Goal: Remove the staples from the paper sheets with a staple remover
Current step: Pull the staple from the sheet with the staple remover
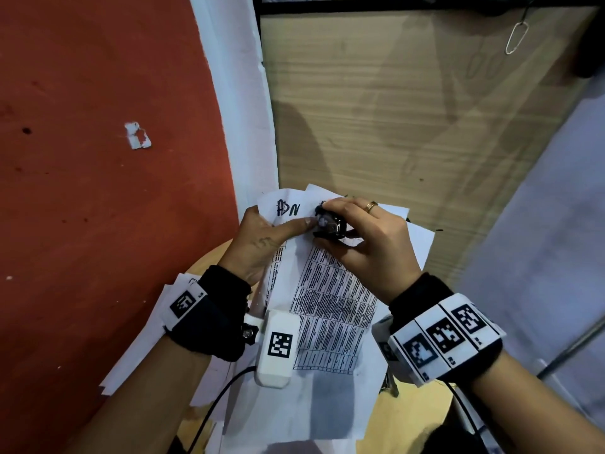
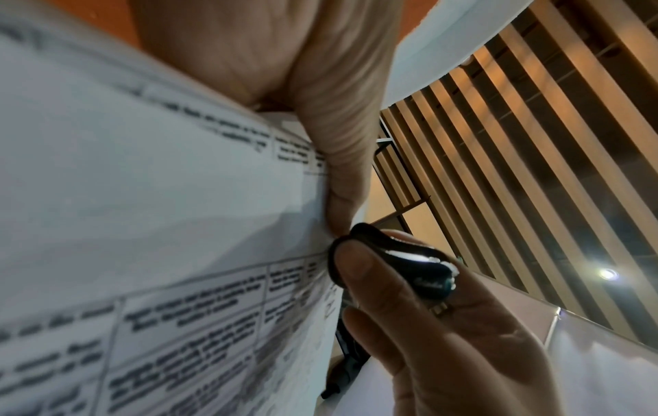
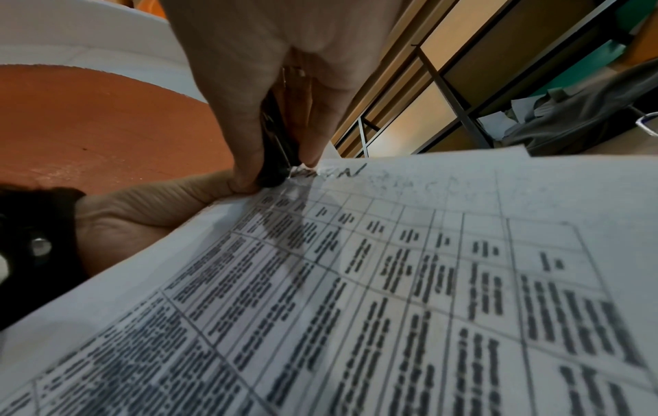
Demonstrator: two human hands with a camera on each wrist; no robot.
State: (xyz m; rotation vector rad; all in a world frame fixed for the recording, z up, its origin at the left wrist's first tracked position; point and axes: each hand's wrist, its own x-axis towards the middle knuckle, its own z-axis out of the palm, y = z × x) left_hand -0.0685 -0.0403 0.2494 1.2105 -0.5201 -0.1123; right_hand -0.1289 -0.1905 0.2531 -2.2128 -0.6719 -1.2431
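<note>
A stack of printed paper sheets (image 1: pixel 330 306) with a table on the top page is held up in front of me. My left hand (image 1: pixel 294 227) pinches its top edge, thumb (image 2: pixel 342 197) on top and fingers hidden underneath. My right hand (image 1: pixel 324 224) grips a black staple remover (image 1: pixel 337 228) and presses its tip against the top edge of the sheets, right beside the left thumb. In the right wrist view the staple remover (image 3: pixel 274 157) sits between thumb and fingers, biting at a crumpled paper corner (image 3: pixel 302 170). The staple itself cannot be seen.
More loose white sheets (image 1: pixel 140 339) lie under my left wrist. A torn paper scrap (image 1: pixel 137 136) lies on the red floor (image 1: pixel 98 208) to the left. A wooden panel (image 1: pixel 409 109) stands ahead, with a metal clip (image 1: pixel 516 37) hanging at its upper right.
</note>
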